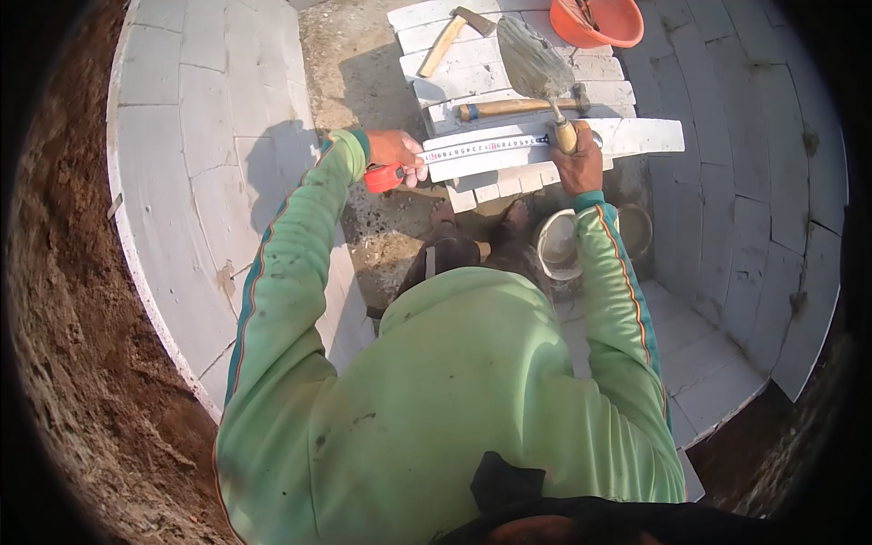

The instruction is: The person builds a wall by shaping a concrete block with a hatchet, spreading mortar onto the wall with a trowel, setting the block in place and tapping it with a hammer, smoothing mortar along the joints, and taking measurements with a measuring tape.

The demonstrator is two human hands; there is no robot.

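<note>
My left hand is closed on a red tape measure at the left end of a long white block. Its marked blade lies stretched along the block's face. At the blade's other end, my right hand is closed around the wooden handle of a trowel, whose grey blade points away from me. The fingers of that hand also rest at the block. Just beyond the block, a hammer lies across the stacked white blocks.
A hatchet lies on the stack's far left, an orange bowl at its far right. Pale block walls curve up on both sides. Two buckets stand right of my feet. Brown soil lies outside the left wall.
</note>
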